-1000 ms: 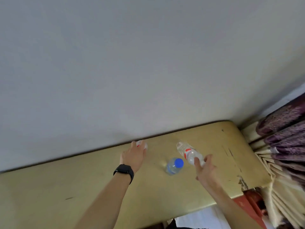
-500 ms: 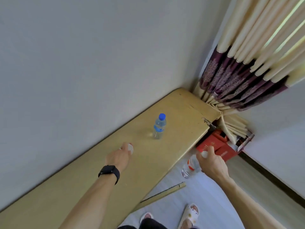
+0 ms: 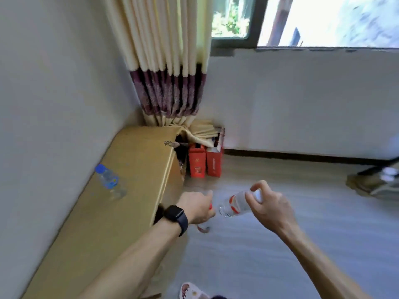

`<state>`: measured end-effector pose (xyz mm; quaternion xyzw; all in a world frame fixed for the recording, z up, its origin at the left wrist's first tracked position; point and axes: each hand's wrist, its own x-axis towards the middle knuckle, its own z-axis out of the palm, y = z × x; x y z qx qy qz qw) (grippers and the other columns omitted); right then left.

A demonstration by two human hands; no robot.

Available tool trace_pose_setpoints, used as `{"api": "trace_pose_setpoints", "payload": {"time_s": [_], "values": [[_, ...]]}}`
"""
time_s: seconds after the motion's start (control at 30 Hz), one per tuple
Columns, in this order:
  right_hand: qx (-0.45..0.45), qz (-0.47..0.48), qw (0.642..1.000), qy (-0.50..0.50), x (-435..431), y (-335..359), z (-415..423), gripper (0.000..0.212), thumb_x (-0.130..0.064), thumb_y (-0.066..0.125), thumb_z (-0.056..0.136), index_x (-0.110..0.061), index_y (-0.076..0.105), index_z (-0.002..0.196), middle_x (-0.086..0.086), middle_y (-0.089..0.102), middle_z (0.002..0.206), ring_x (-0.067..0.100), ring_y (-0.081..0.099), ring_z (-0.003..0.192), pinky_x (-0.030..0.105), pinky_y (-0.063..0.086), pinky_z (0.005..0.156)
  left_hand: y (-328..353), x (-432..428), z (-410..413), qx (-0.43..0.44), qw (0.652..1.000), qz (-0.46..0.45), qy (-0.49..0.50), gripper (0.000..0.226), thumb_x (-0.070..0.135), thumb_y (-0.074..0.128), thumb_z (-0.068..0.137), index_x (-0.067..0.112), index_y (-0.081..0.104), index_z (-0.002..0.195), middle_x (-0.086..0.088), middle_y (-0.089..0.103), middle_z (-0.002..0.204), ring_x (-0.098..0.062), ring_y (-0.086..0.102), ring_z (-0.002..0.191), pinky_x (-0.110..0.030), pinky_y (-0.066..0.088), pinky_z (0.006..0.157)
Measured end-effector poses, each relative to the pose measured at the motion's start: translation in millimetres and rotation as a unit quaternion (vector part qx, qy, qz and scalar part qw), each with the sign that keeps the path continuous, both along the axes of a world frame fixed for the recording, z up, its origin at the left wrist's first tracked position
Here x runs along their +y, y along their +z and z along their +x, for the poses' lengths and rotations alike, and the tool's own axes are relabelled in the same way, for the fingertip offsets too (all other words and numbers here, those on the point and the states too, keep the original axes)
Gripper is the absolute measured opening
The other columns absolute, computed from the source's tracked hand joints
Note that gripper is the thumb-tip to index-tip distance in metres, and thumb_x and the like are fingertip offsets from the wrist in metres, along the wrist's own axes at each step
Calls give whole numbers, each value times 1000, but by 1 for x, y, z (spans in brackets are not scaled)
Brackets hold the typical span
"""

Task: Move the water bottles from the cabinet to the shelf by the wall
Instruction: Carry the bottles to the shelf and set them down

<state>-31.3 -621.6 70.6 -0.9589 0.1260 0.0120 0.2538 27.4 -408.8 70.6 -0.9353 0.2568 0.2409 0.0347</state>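
Observation:
A clear bottle with a blue cap (image 3: 109,182) stands on the yellow-brown cabinet top (image 3: 121,203) along the left wall. My left hand (image 3: 197,207), with a black watch on its wrist, grips a red-labelled bottle (image 3: 204,226) off the cabinet's front edge; most of that bottle is hidden under the hand. My right hand (image 3: 271,207) holds a second clear bottle with a red label (image 3: 234,205) by its cap end, tilted over the floor. Both hands are away from the cabinet top.
A cream and purple curtain (image 3: 170,67) hangs in the corner above two red boxes (image 3: 205,161) on the floor. A window (image 3: 302,20) is at the top right. Low furniture (image 3: 375,182) sits at the right edge. A slipper (image 3: 192,291) shows below.
The view has swung right, toward the window. Both hands have drawn back from the cabinet top, each carrying its red-labelled bottle. The blue-capped bottle stays on the cabinet.

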Motion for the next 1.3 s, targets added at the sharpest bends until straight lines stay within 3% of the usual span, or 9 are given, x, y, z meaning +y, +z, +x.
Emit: {"api": "trace_pose_setpoints", "payload": {"time_s": [0.13,0.2,0.3,0.47,0.7,0.87,1.07,1.17,1.3], "values": [[-59,-122,987,-88,-106,33,-67,28,-55,47,91,-29,51,101,7,69,72,35,66,75,34,42,59,42,-125,-1,-88,991,-60,-85,44,44,36,97,18,34,132,-13,67,110,-37,64,97,-37,42,72],[-72,-150,976,-139,-163,54,-105,29,-56,48,89,-29,52,98,6,69,71,35,66,75,34,43,59,69,-185,-10,-110,982,-110,-105,35,46,36,96,21,35,120,-11,67,99,-37,63,90,-36,41,68],[-105,-153,956,-228,-243,88,-165,26,-54,52,87,-29,54,94,4,68,72,34,64,77,33,42,63,102,-273,-31,-132,968,-170,-127,22,45,35,94,24,36,102,-5,56,77,-35,56,77,-36,39,65],[-153,-143,909,-359,-352,130,-263,21,-47,57,87,-26,58,89,0,53,63,29,49,68,31,36,64,148,-410,-78,-157,941,-225,-199,24,50,36,93,28,44,99,-3,60,80,-30,58,77,-35,46,68],[-161,-186,851,-464,-461,162,-360,25,-50,56,88,-26,58,90,5,62,69,32,54,72,33,41,66,183,-582,-145,-178,890,-253,-336,32,56,36,93,25,47,94,-2,62,78,-28,60,74,-35,51,67],[-152,-184,803,-545,-527,166,-401,24,-49,58,85,-25,59,88,2,63,68,32,55,71,32,38,63,189,-688,-171,-163,851,-278,-415,27,56,41,91,29,46,94,2,61,75,-24,60,69,-35,52,64],[-123,-212,764,-597,-607,177,-415,25,-52,61,83,-27,60,88,5,70,75,36,61,78,34,44,63,204,-812,-180,-107,806,-329,-481,23,54,52,86,32,47,87,5,60,64,-15,59,61,-35,55,63],[-121,-231,733,-628,-656,187,-418,23,-50,64,83,-27,63,88,7,71,76,38,63,80,34,41,62,211,-881,-176,-87,792,-339,-500,23,55,52,86,32,47,87,5,59,67,-15,59,64,-33,53,61],[-162,-243,700,-651,-708,189,-431,27,-49,64,84,-22,62,88,10,70,70,40,65,76,40,51,64,211,-965,-176,-39,789,-365,-493,27,60,54,84,34,47,87,6,62,74,-13,59,69,-33,53,63]]}}
